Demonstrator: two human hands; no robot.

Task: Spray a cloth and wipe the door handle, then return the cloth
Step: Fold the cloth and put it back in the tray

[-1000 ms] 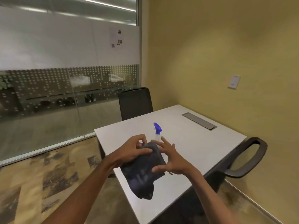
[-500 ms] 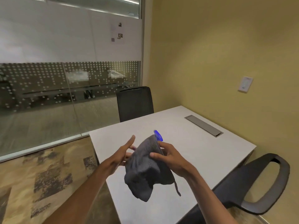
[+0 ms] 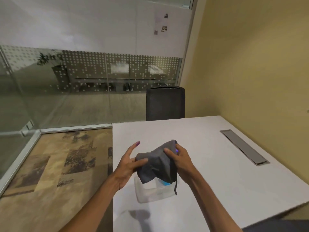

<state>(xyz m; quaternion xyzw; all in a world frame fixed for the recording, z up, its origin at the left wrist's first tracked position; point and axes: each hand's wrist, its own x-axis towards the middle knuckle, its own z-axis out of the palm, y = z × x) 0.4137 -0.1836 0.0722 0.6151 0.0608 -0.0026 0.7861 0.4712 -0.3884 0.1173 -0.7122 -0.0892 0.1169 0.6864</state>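
The grey cloth (image 3: 155, 166) hangs just above a clear container (image 3: 150, 193) on the counter (image 3: 209, 164). The right hand (image 3: 180, 159) grips its top corner with curled fingers. The left hand (image 3: 127, 166) pinches its left edge under the thumb, it seems, with the other fingers nearly straight.

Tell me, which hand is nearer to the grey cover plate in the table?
Right. The right hand, holding the cloth, is left of the cover plate; the left hand is farther left, across the cloth.
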